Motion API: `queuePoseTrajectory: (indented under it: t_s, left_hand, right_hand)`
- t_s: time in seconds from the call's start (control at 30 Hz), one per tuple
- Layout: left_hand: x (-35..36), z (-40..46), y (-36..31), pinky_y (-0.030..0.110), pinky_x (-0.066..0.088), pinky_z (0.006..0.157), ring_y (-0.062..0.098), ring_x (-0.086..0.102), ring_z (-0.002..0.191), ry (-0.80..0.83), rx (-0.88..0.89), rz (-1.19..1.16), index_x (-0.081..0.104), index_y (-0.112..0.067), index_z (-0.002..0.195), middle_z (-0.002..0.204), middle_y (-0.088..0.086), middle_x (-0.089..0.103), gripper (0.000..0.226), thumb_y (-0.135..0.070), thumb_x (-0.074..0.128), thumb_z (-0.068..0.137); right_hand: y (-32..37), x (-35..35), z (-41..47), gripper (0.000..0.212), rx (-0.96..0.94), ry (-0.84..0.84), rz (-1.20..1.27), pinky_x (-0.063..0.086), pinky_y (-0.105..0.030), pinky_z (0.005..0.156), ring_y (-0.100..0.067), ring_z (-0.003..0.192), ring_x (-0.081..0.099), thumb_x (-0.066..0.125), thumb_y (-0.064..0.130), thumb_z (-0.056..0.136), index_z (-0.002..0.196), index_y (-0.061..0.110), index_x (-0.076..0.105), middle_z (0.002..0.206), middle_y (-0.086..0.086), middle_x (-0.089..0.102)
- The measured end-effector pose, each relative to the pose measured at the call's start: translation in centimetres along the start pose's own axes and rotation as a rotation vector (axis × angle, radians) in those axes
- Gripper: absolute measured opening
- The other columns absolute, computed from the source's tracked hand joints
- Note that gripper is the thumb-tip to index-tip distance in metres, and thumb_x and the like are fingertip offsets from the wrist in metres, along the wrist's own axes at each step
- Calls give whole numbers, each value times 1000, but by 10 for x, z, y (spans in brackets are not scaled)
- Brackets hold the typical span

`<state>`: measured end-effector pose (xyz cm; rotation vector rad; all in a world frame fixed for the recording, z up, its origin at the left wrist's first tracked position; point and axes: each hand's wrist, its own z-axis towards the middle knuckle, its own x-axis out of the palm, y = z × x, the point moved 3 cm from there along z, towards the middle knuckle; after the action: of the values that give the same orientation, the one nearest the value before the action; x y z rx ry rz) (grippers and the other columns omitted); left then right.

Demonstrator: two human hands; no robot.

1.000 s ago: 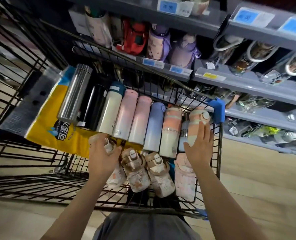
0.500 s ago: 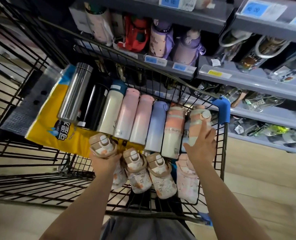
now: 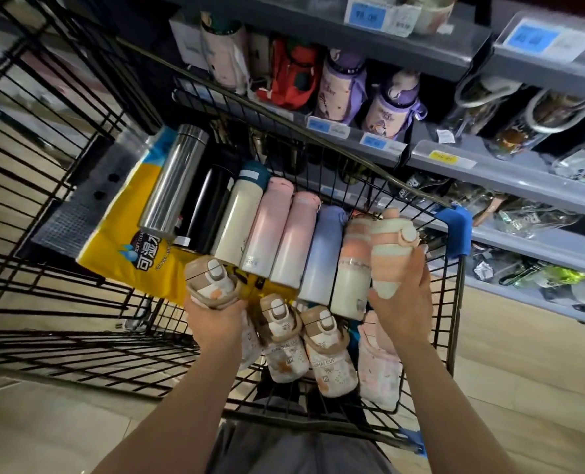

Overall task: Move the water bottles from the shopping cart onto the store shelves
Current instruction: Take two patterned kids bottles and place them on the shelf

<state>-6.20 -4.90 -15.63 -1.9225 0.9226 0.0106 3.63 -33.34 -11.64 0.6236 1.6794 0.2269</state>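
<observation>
A black wire shopping cart (image 3: pixel 455 302) holds a row of lying bottles: steel (image 3: pixel 173 179), black (image 3: pixel 209 203), cream with a teal cap (image 3: pixel 240 220), two pink (image 3: pixel 270 227), a blue one (image 3: pixel 322 254) and a striped orange one (image 3: pixel 351 268). My left hand (image 3: pixel 216 319) grips a brown-capped patterned bottle (image 3: pixel 209 282), raised a little off the cart floor. My right hand (image 3: pixel 404 299) grips a pink-and-green striped bottle (image 3: pixel 388 251), lifted at the cart's right side. Two more brown-capped bottles (image 3: pixel 284 340) and a pink one (image 3: pixel 378 367) lie nearest me.
Grey store shelves (image 3: pixel 489 165) run along the right with purple, red and clear bottles and blue price tags. A yellow packet (image 3: pixel 127 234) lies under the bottles in the cart. A blue corner guard (image 3: pixel 458 230) caps the cart's rim. The floor is wood-look planks.
Both hands have closed around their bottles and lifted them: the left one raised the brown-capped bottle, the right one raised the striped bottle up off the row.
</observation>
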Motion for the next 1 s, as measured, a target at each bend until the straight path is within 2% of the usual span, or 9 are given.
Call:
queuePoseTrajectory:
  t_s: [0.1,0.23,0.37,0.47,0.6,0.7,0.77,0.9,1.0]
  left_hand:
    - [-2,-11,-10,35,46,85,19,55,100,-17,55,0,40,-26,133,114,-1,57,87,-6,85,61]
    - [-3,-25,-25,45,49,91,24,55,108,-6,158,-25,39,-35,134,122,2,54,97,-19,91,53]
    - [-4,-50,-48,45,46,99,20,52,118,154,369,-34,39,-41,132,127,-3,52,100,-18,92,51]
    - [-5,-84,-73,28,48,92,9,56,110,274,534,-92,43,-56,114,117,-13,56,91,-6,90,54]
    - [1,-143,-95,6,45,78,-8,55,102,406,653,-152,41,-41,120,114,-14,55,90,-1,89,56]
    - [16,-195,-107,10,48,75,-3,60,101,495,789,-166,51,-45,112,106,-15,63,81,-8,91,52]
    - [30,-237,-109,8,48,71,-7,62,97,548,846,-182,55,-54,103,101,-28,65,81,-1,91,52]
    - [69,-332,-95,7,48,73,-9,60,97,602,930,-187,51,-30,117,103,-30,64,78,-2,90,56]
    - [109,-400,-87,33,52,91,12,59,115,662,948,-202,46,-18,133,125,-7,61,92,-35,89,53]
  right_hand:
    - [18,-10,-11,113,6,-12,138,41,-40,93,-32,126,43,81,24,71,153,23,3,148,-11,33]
    - [42,-34,-26,111,-77,-25,262,34,-29,84,-13,108,42,82,22,67,152,25,12,141,-5,39]
    - [54,-67,-42,106,-173,-75,377,38,-26,86,-3,109,43,85,22,64,148,29,21,136,8,43]
    - [52,-94,-54,102,-199,-92,494,41,-23,86,-3,107,51,86,22,66,142,40,20,131,13,46]
    - [34,-135,-67,102,-272,-128,627,38,2,76,27,101,43,87,16,67,144,33,22,121,32,40]
    - [6,-176,-78,100,-348,-151,721,41,1,75,22,103,48,84,24,61,140,36,25,114,44,44]
    - [-21,-207,-87,103,-384,-171,773,46,-5,77,14,107,52,84,32,56,143,32,29,119,39,48]
    - [-95,-279,-100,103,-464,-258,845,49,-11,80,6,110,55,79,44,53,142,29,32,121,32,52]
    - [-156,-336,-103,103,-490,-339,858,46,-7,79,8,111,53,79,47,51,142,31,33,123,32,50]
